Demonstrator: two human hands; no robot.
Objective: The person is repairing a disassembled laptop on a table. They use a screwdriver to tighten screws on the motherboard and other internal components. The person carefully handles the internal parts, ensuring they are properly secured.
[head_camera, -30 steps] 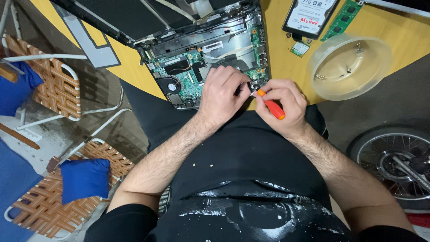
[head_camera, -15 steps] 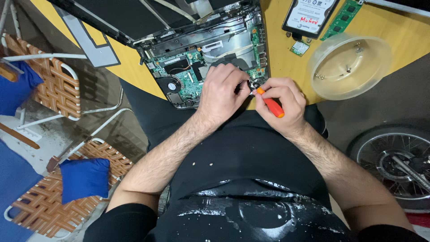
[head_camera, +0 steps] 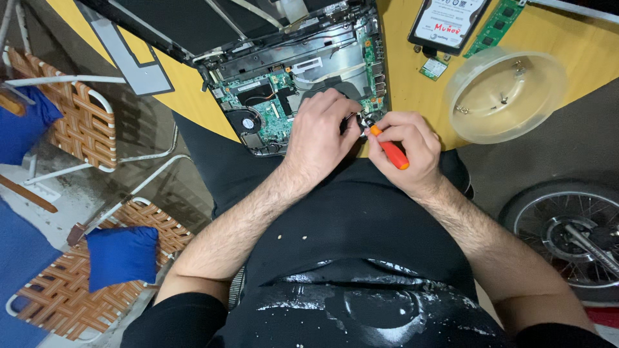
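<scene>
Laptop [head_camera: 290, 77] at table's [head_camera: 412, 84] near edge, opened, board bared. Right hand [head_camera: 406, 151] gripping screwdriver [head_camera: 389, 149]; left hand [head_camera: 319, 132] pinching beside tip. Unscrewing unfinished.

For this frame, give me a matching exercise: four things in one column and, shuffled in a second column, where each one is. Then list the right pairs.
Things:
1. screwdriver
2. clear plastic bowl
3. blue cushion
4. wheel

Places:
A. on a woven chair at lower left
B. in the right hand, its tip at the near corner of the opened laptop
C. on the floor at the right edge
D. on the yellow table, right of the laptop, with a few screws inside

Pairs: 1-B, 2-D, 3-A, 4-C
</scene>
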